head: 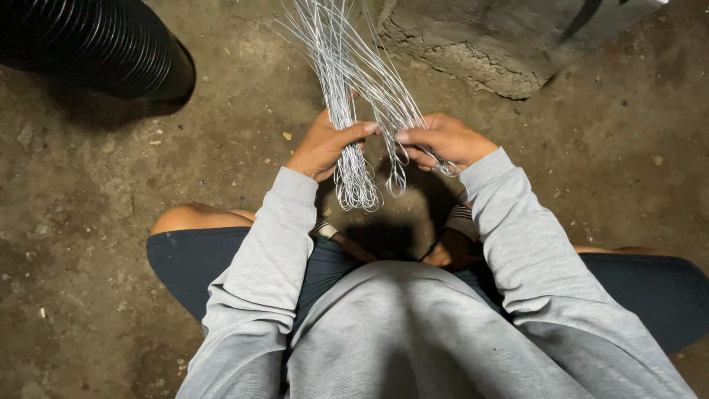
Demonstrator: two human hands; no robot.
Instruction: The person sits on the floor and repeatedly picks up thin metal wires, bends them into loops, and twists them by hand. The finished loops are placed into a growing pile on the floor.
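My left hand grips a thick bundle of thin silver wires whose looped ends hang below the fist. My right hand pinches a smaller group of the same looped wires, pulled slightly apart from the main bundle. The long free ends fan upward past the top of the view. Both arms wear grey sleeves. I sit low, knees apart, over a dirt floor.
A black ribbed pipe lies at the top left. A rough concrete block stands at the top right, just beyond the wires. My dark shorts and bare knees spread to both sides. A sandal strap shows between my legs.
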